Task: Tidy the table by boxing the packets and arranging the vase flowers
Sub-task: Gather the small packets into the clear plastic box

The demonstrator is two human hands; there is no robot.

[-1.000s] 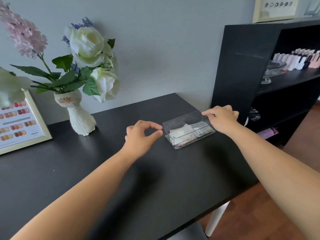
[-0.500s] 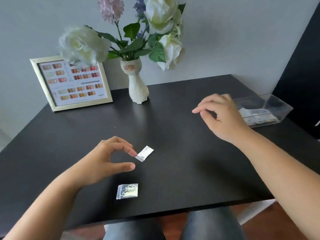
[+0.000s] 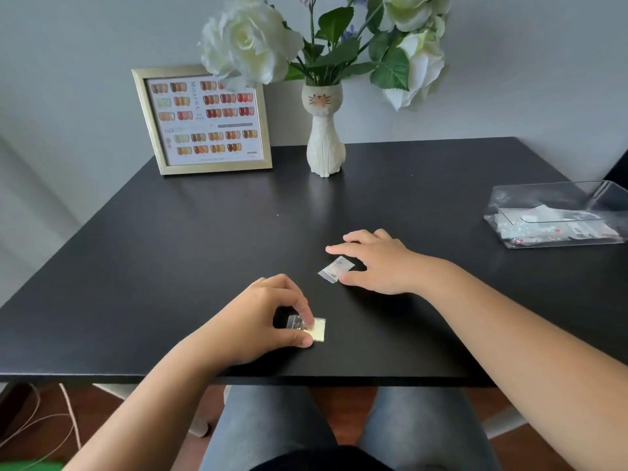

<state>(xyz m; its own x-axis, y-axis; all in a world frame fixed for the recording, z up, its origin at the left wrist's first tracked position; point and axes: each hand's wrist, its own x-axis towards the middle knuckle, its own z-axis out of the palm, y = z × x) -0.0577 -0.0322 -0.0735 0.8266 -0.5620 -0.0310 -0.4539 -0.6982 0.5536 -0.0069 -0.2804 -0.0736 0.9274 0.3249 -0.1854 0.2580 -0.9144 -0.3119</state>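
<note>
Two small clear packets lie flat on the black worktop [image 3: 204,249] in the lower middle of the frame. The nearer packet [image 3: 314,329], pale yellow with dark specks at its left end, sits close to the front edge. The left hand [image 3: 272,321] is curled over it, with the forefinger tip pressing on its top and the thumb tip against its lower edge; the packet is pinched lightly but not lifted off the surface. The second packet [image 3: 336,268], whitish and turned at a slant, lies a little higher and to the right. The right hand [image 3: 380,263] rests beside it, partly open with fingers spread: the forefinger reaches past the packet's upper end and the thumb touches its lower right corner, so the hand brackets it without closing on it.

At the right edge of the frame stands a clear plastic box [image 3: 557,215], open at the top, with several more packets piled inside.

At the back of the worktop, centre, a white cat-shaped vase [image 3: 324,137] stands upright holding white roses [image 3: 251,39] with green leaves; more white blooms hang at the upper right. Left of the vase a gold-framed colour chart [image 3: 204,120] leans against the grey wall. Below the worktop's front edge the person's knees in grey trousers show.
</note>
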